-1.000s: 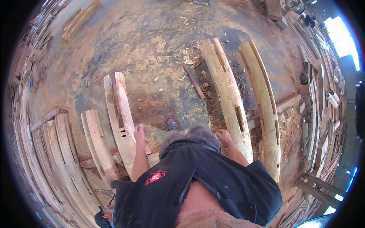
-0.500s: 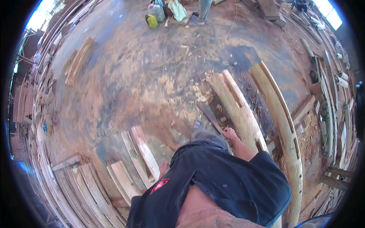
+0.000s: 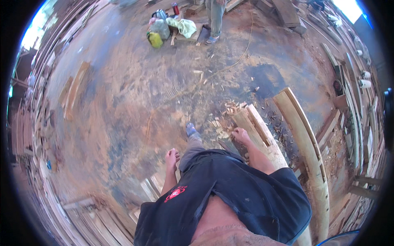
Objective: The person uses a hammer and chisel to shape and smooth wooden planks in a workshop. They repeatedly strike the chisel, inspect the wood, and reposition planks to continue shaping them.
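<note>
My left hand (image 3: 171, 158) hangs at my side above the dusty floor, fingers loosely apart, holding nothing. My right hand (image 3: 241, 135) hovers beside the near end of a pale notched timber beam (image 3: 256, 127) that lies on the floor; whether it touches the beam is unclear, and nothing shows in its grip. My foot in a blue shoe (image 3: 191, 129) is stepping forward between the hands. A longer curved beam (image 3: 305, 139) lies to the right of the notched one.
Wood chips (image 3: 223, 117) litter the floor by the beam end. Stacked planks (image 3: 102, 213) line the lower left and the right wall. Far ahead another person's legs (image 3: 215, 18) stand by coloured bags (image 3: 162, 28) and a plank (image 3: 74, 90) lies at left.
The view has swung up and forward as I walk. The short planks once by my left hand have dropped behind to the lower left; the person and bags ahead came into view.
</note>
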